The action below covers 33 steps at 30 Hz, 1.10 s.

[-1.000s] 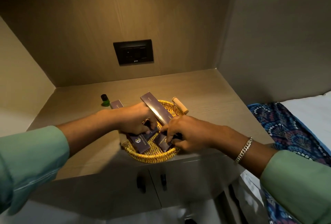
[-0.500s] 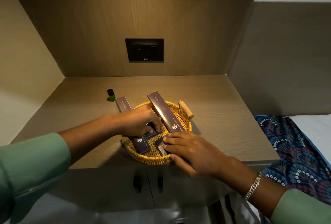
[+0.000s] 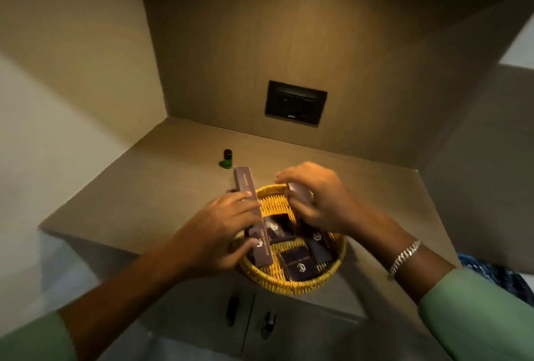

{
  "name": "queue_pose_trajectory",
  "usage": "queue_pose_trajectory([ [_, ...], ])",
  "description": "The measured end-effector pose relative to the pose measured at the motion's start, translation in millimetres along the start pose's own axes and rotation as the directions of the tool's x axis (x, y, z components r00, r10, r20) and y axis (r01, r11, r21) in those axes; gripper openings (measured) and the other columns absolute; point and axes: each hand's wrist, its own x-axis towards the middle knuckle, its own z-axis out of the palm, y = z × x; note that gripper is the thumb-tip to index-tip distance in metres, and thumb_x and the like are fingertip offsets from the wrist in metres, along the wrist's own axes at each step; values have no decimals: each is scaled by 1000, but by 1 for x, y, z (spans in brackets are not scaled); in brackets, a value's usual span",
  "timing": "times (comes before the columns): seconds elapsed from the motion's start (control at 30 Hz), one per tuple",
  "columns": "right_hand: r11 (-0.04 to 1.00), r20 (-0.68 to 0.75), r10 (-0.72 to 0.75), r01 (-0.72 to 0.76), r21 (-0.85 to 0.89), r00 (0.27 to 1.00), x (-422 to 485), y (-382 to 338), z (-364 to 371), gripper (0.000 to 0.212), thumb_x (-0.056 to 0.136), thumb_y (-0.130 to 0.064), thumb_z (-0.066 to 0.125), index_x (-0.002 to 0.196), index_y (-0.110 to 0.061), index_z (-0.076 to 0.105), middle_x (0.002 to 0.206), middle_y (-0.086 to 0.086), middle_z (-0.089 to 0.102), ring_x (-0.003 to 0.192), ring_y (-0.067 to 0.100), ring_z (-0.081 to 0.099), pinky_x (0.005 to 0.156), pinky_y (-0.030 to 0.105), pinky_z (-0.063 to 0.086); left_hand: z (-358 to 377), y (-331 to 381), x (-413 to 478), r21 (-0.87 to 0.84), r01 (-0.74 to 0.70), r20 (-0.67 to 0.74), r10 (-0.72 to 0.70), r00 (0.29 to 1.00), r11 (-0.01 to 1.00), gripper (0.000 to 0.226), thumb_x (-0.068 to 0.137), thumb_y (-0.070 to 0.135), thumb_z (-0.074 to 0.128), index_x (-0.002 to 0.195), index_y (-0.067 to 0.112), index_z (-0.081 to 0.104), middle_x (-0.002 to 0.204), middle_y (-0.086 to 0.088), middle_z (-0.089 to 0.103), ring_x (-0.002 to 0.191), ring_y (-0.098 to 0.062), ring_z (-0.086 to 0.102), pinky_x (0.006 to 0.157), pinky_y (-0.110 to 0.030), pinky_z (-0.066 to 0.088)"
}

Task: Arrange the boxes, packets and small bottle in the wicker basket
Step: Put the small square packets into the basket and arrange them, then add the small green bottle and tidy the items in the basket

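Observation:
A yellow wicker basket sits at the front edge of the wooden counter. Several dark purple boxes and packets lie inside it. My left hand grips a long purple box that slants over the basket's left rim. My right hand is curled around another long purple box at the basket's far right side; most of that box is hidden by my fingers. A small green bottle with a dark cap stands on the counter behind the basket, to the left.
The wooden counter is closed in by a back wall with a black socket panel and a side wall on the left. Cabinet doors with dark handles are below. A patterned blue cloth lies at the right.
The view has swung right and tilted. My right hand rose from the basket's near side to the long box at its far right. My left hand shifted onto the left long box.

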Motion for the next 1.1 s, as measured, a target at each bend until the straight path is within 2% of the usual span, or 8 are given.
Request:
queue_pose_trajectory([
  [0.13,996,61,-25,30,-83,998,82,8,15,31,94,-25,57,124,-24,60,122,1,65,114,17,55,90,32,43,10,0,-14,-7,119,-52,-119,992,993,37,89,43,52,118,22,60,137,-4,55,135,-21,40,106,-44,43],
  [0.23,989,148,-46,66,-129,988,133,14,38,33,92,-21,59,125,-24,59,122,0,65,111,18,58,85,30,44,15,2,-19,-46,175,-98,-178,979,984,36,89,42,51,117,21,60,138,-3,55,135,-20,39,105,-43,44],
  [0.4,985,308,-65,111,-133,949,179,30,73,40,87,-13,65,126,-20,59,126,4,62,109,21,60,82,28,47,20,10,-25,-8,166,-152,-165,974,986,35,88,36,56,117,17,59,135,-6,56,129,-21,44,102,-38,46],
  [0.53,990,400,-69,113,-88,914,196,41,90,25,91,-10,63,115,-15,65,116,7,66,104,22,64,78,22,49,22,10,-27,6,179,-141,-176,974,984,38,90,33,55,123,16,55,139,-7,52,131,-21,42,101,-38,46],
  [0.63,988,400,-93,133,-75,912,198,44,90,18,91,-10,63,108,-12,68,110,7,68,100,22,65,73,19,49,23,9,-29,17,177,-125,-174,977,984,40,90,33,54,127,17,53,141,-7,50,133,-22,42,100,-40,47],
  [0.77,984,305,-134,162,-68,943,185,40,57,23,89,-9,65,112,-9,68,111,9,70,99,19,66,83,30,55,25,6,-30,23,154,-113,-150,982,988,42,91,33,55,129,16,52,143,-7,49,135,-22,39,102,-42,46],
  [0.87,988,237,-141,150,-23,961,161,40,21,24,88,-8,66,111,-11,69,107,4,71,96,13,66,80,22,54,24,2,-30,22,136,-106,-133,985,990,41,91,33,55,129,16,54,142,-7,50,135,-21,40,104,-41,44],
  [1.1,993,394,-35,-13,118,918,84,38,-14,21,86,-13,69,107,-19,71,105,-6,69,94,5,65,78,21,56,21,-2,-21,5,105,-115,-104,988,994,37,90,38,52,118,16,61,134,-7,57,134,-21,39,108,-38,39],
])
